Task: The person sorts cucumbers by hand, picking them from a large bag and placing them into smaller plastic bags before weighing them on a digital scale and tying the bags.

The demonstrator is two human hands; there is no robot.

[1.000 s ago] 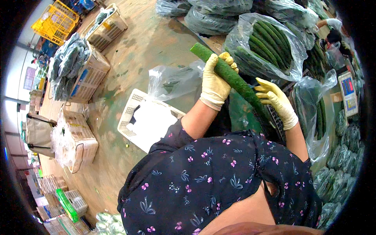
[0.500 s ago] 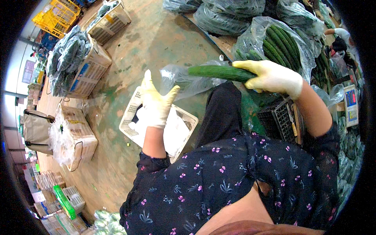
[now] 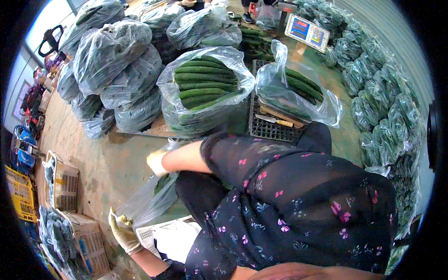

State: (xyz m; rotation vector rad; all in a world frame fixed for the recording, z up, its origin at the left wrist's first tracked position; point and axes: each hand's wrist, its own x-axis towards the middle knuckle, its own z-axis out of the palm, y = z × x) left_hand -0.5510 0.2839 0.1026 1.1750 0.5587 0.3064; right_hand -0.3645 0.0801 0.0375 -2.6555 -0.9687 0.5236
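Note:
My left hand (image 3: 125, 234), in a pale work glove, is closed on the end of a clear plastic bag (image 3: 142, 203), which is stretched up toward my right forearm. A dark green cucumber (image 3: 163, 185) shows inside the bag, beside my knee. My right hand (image 3: 157, 162), gloved too, is bent down at the bag's other end; its fingers are hidden, so its grip cannot be made out. Below the bag, a white basket (image 3: 147, 234) holds white sheets and is partly covered by my body.
A large open bag of cucumbers (image 3: 205, 84) stands ahead, beside stacked full bags (image 3: 112, 60). Right of it, a knife (image 3: 273, 120) and another open bag (image 3: 303, 88) rest on a black crate (image 3: 261, 128). A scale (image 3: 307, 32) stands farther back; crates (image 3: 91, 238) line the left.
My view has turned right. My left hand, open before, has closed on the plastic bag. The cucumber that my right hand held is now seen within the bag.

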